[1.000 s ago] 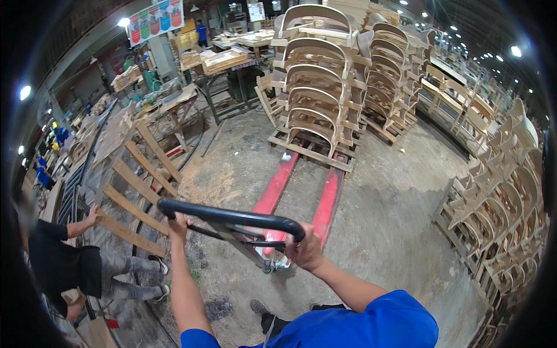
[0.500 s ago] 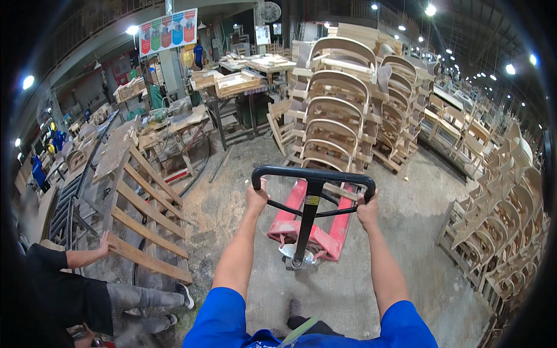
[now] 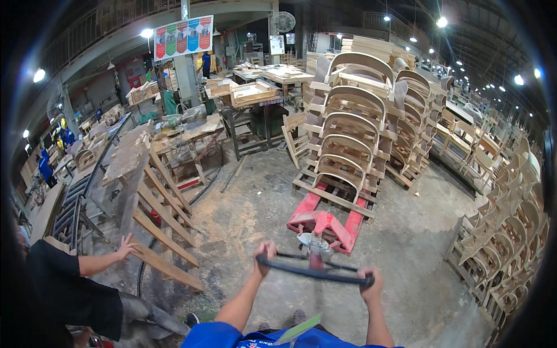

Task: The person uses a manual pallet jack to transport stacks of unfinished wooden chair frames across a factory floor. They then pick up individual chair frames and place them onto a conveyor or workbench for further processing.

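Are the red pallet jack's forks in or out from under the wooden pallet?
In: the red pallet jack forks run under the wooden pallet.

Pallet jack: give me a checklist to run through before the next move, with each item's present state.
1. Grip: left hand and right hand both closed on the black handle. Ok.
2. Forks: the red pallet jack reaches under the wooden pallet. Ok.
3. Load: stacked chair frames stand tall on the pallet; whether they are tied cannot be told.
4. Bystander: a person's hand rests on a leaning wooden frame close by on the left. Not ok.
5. Floor: concrete floor beside the jack shows no loose items. Ok.
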Motion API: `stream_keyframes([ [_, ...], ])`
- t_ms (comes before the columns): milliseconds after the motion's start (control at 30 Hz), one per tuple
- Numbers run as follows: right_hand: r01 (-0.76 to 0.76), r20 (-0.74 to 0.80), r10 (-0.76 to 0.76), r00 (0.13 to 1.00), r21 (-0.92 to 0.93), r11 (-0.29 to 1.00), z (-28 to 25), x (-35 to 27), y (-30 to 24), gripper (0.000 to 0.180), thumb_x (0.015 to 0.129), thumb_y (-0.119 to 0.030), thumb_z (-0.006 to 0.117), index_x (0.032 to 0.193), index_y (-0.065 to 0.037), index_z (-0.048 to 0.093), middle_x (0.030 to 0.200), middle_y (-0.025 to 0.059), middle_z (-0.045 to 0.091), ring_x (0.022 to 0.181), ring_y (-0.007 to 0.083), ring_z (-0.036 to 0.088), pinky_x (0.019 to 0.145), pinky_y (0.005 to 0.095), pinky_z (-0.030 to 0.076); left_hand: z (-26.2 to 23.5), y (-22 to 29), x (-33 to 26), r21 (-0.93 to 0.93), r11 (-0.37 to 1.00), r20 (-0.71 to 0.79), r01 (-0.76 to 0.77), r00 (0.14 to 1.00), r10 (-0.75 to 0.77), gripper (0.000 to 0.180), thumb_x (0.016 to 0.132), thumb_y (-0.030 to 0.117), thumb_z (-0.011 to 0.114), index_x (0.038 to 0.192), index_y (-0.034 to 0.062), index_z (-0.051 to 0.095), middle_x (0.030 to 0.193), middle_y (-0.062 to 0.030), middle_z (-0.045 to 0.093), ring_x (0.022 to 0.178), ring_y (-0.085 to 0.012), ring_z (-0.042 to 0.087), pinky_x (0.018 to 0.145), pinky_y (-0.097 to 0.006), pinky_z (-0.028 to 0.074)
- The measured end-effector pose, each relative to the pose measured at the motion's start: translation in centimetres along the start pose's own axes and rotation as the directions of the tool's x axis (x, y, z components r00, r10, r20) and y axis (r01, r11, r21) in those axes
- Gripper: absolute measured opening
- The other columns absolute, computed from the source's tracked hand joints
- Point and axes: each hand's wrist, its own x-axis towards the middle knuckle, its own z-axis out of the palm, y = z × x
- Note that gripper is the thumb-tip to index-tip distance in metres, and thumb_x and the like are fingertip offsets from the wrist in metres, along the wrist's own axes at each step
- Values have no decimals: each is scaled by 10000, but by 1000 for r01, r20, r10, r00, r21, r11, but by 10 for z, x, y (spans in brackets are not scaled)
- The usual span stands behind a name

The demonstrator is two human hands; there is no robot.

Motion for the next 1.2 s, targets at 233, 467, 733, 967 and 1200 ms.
stream_keyframes([
  [233, 429, 430, -224, 874, -473, 770, -6, -52, -16, 159, 640, -52, 702, 776, -88, 629, 830, 131, 652, 922, 393, 641, 842, 512, 473, -17, -3, -38, -59, 998, 27, 35, 999, -34, 156, 1010, 172, 682, 1077, 40, 634, 863, -17, 643, 709, -81, 610, 596, -261, 516],
  [467, 312, 495, 25, 869, -586, 748, 32, -18, -97, 224, 718, -212, 762, 900, -90, 715, 858, 118, 742, 858, 361, 726, 719, 474, 527, -29, -4, 8, 160, 987, 309, -33, 951, -18, 168, 961, 123, 734, 1074, 27, 655, 885, -31, 662, 796, -135, 643, 723, -318, 541],
  [733, 282, 716, 375, 589, -617, 735, 51, -146, -21, 291, 682, -245, 801, 958, -158, 768, 894, 86, 759, 919, 328, 743, 783, 512, 531, -113, -21, -109, 671, 654, 642, -348, 714, -279, 418, 708, 129, 787, 1122, 138, 725, 1127, -213, 693, 1116, -443, 630, 1034, -520, 482],
  [967, 398, 499, -62, 865, -604, 691, 63, 19, -114, 257, 687, -221, 732, 910, -93, 719, 798, 137, 727, 777, 366, 730, 662, 517, 564, -51, 30, 20, 591, 652, 519, -474, 843, 142, 307, 708, 156, 816, 956, 60, 663, 994, -171, 652, 996, -407, 618, 957, -545, 451],
  [1200, 350, 412, -101, 906, -594, 724, 77, -77, -77, 113, 740, -151, 691, 833, -88, 701, 811, 130, 736, 788, 339, 739, 683, 509, 560, -49, 40, -65, 798, 239, 588, -554, 803, -100, 289, 643, 260, 862, 821, 109, 690, 816, -153, 658, 861, -372, 627, 824, -497, 475],
])
